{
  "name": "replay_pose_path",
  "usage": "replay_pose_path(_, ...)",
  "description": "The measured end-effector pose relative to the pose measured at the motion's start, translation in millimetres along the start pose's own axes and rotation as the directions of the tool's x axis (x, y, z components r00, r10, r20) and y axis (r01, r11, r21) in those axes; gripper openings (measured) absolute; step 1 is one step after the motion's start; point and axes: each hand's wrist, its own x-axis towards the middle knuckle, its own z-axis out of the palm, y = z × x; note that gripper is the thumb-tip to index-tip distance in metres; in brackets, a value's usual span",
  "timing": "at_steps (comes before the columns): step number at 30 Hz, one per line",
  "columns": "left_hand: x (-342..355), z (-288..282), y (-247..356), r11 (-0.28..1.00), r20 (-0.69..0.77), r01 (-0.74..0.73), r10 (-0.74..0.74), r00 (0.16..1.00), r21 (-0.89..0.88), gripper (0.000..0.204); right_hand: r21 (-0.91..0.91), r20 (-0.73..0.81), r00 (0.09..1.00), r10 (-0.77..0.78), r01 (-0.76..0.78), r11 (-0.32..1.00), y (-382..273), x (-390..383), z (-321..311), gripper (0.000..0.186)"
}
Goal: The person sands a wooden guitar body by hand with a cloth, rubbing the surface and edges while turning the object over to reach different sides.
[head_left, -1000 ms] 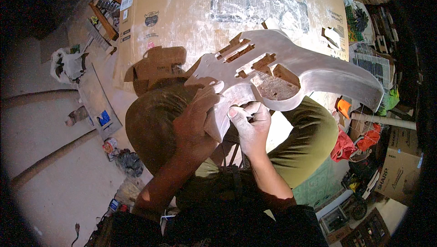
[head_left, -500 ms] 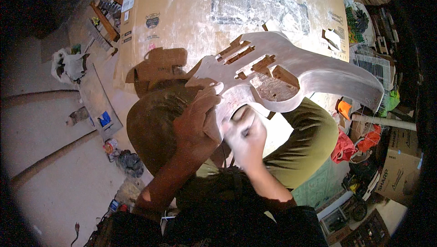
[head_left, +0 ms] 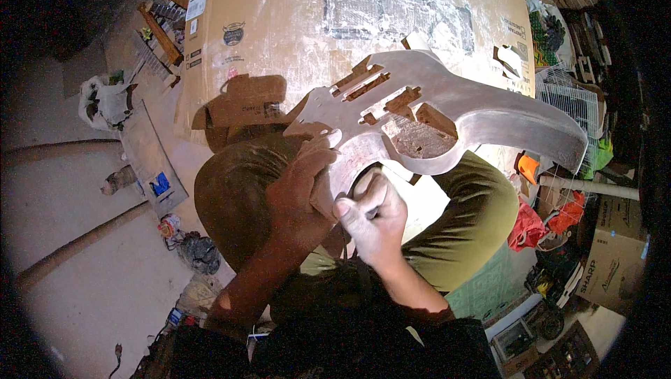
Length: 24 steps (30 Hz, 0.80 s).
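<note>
A pale, dusty electric guitar body (head_left: pixel 503 117) with routed slots and cavities lies over my lap and a cardboard sheet. My left hand (head_left: pixel 297 190), in shadow, grips its lower-left end with fingers wrapped over the curved edge. My right hand (head_left: pixel 374 218) is closed in a pinch against the inner curve of that end, its thumb pointing left; whatever is in its fingers is hidden. Both are dusted or lit pale at the fingertips.
The dust-smeared cardboard (head_left: pixel 279 22) spreads ahead of my olive-trousered legs (head_left: pixel 468 225). At right are a wire rack (head_left: pixel 570 99), red cloths (head_left: pixel 524 225) and boxes (head_left: pixel 604 267). At left lie wood pieces (head_left: pixel 161 36), plastic bags (head_left: pixel 105 99) and small items.
My right hand has moved down and left along the curved edge, blurred midway. My left hand and the guitar body have stayed almost in place.
</note>
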Motion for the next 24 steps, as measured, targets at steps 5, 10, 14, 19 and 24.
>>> replay_pose_path(5, -3.2, 4.7, -10.0, 1.0, -0.026, 0.005, -0.006, 1.0, -0.023, 0.037, -0.079, -0.01, 0.998, 0.068, -0.069, 0.994, -7.6, 1.4, 2.3, 0.038)
replay_pose_path(10, -1.0, 1.5, -2.9, 0.999, -0.011, 0.0, 0.0, 1.0, 0.038, 0.041, -0.084, -0.105, 0.972, 0.209, -0.218, 0.972, -7.9, 10.7, 0.5, 0.036)
replay_pose_path(14, -3.2, -1.4, -1.9, 0.999, 0.036, 0.016, -0.017, 0.999, 0.05, 0.042, -0.329, -0.057, 0.997, 0.061, -0.077, 0.941, 7.1, 0.5, -10.0, 0.031)
replay_pose_path(19, 6.6, -7.8, 7.7, 0.966, 0.066, 0.134, -0.152, 0.986, 0.22, 0.022, -0.266, -0.224, 0.969, -0.105, 0.042, 0.963, -2.2, -2.5, -31.9, 0.025)
replay_pose_path(24, 4.8, 3.3, -20.2, 0.947, -0.007, -0.158, 0.167, 0.986, 0.279, 0.026, -0.452, 0.557, 0.83, 0.029, 0.273, 0.849, -28.3, -15.2, -38.4, 0.078)
